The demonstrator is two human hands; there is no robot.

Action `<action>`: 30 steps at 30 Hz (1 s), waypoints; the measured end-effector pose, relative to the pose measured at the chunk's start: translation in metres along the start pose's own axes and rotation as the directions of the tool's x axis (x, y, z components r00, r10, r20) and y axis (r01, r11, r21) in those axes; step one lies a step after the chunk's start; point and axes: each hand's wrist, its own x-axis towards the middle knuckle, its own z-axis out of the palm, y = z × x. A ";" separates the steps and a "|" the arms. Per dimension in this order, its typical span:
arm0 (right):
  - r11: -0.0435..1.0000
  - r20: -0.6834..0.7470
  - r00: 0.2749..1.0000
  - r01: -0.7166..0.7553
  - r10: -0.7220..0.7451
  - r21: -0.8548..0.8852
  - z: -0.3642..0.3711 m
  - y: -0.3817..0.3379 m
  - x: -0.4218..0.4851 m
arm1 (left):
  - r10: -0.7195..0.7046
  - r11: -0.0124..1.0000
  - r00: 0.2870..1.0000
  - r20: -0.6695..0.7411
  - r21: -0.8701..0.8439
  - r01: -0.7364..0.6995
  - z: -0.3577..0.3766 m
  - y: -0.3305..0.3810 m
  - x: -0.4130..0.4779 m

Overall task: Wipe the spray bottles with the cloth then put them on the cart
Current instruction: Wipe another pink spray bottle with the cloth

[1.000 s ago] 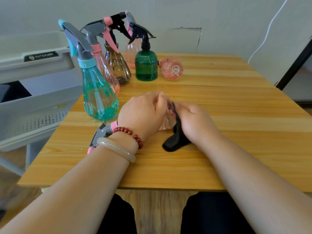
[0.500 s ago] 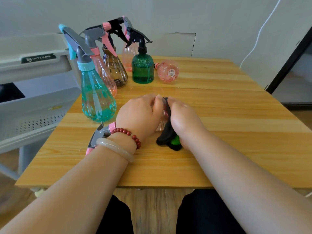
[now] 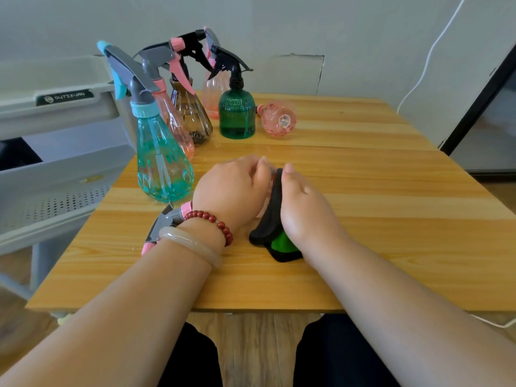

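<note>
My left hand point(image 3: 231, 191) grips a clear pink spray bottle lying on its side on the table; only its grey and pink trigger head point(image 3: 163, 223) shows behind my wrist. My right hand point(image 3: 304, 208) presses a black and green cloth point(image 3: 275, 236) against the bottle's body. Further back stand a teal bottle point(image 3: 160, 166), a pink bottle point(image 3: 173, 121), a brown bottle point(image 3: 192, 115), another pink bottle point(image 3: 213, 90) and a dark green bottle point(image 3: 237, 113). A small pink bottle point(image 3: 277, 118) lies on its side.
A grey tiered cart point(image 3: 55, 169) stands at the left of the wooden table point(image 3: 363, 219), its perforated shelf below table height. A white cable point(image 3: 427, 60) hangs on the wall at the right, beside a dark door frame point(image 3: 480, 96).
The cloth under my right hand has slid toward me along the bottle, showing its green side. My left hand keeps its grip on the bottle.
</note>
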 end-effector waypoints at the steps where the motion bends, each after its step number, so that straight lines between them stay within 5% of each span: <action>1: 1.000 -0.012 1.000 0.005 -0.005 0.012 -0.001 0.002 -0.003 | 0.001 1.000 1.000 0.003 -0.008 -0.001 0.000 0.000 0.000; 7: 0.994 0.043 0.998 -0.035 0.040 -0.104 0.000 0.003 -0.005 | 0.016 1.000 1.000 -0.007 0.015 -0.015 0.001 -0.001 -0.002; 12: 0.999 0.054 0.998 -0.033 0.031 0.030 -0.006 0.006 -0.010 | 0.019 1.000 1.000 0.019 -0.018 -0.018 -0.001 -0.002 -0.001; 30: 0.998 0.036 0.999 -0.041 0.039 0.056 0.006 -0.005 0.024 | 0.021 1.000 0.999 -0.024 -0.001 -0.021 0.000 -0.003 -0.003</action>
